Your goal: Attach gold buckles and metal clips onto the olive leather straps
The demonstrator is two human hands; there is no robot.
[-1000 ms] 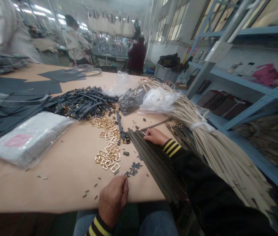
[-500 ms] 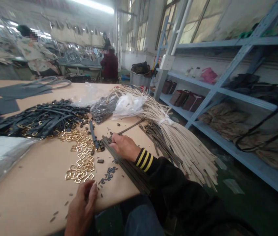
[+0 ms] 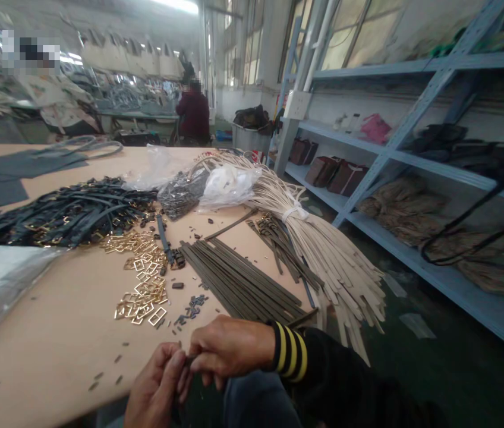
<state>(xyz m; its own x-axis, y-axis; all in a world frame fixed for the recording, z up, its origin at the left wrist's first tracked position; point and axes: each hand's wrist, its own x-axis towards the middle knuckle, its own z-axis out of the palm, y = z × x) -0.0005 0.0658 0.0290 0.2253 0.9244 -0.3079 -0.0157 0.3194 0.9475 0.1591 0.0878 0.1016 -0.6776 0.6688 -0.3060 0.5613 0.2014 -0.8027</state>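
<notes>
At the table's front edge my left hand [image 3: 158, 380] and my right hand [image 3: 229, 351] meet, fingers closed around a small dark strip [image 3: 188, 361] that they mostly hide. Just beyond them lies a row of dark olive straps [image 3: 238, 279]. Gold rectangular buckles [image 3: 145, 285] are heaped left of the straps, with small dark loops [image 3: 192, 308] scattered between. One dark strap [image 3: 164, 238] with a buckle end rests above the loops.
Finished-looking dark straps [image 3: 73, 211] pile at the left, beside a plastic-wrapped sheet [image 3: 6, 279]. Clear bags [image 3: 229, 187] and a tied cream strap bundle [image 3: 323, 249] lie farther back. Blue shelving [image 3: 412, 160] stands right. Two people [image 3: 193, 116] are in the background.
My right hand has left the olive straps and come down and back to my left hand. Both now hold a small dark piece. The olive straps lie uncovered.
</notes>
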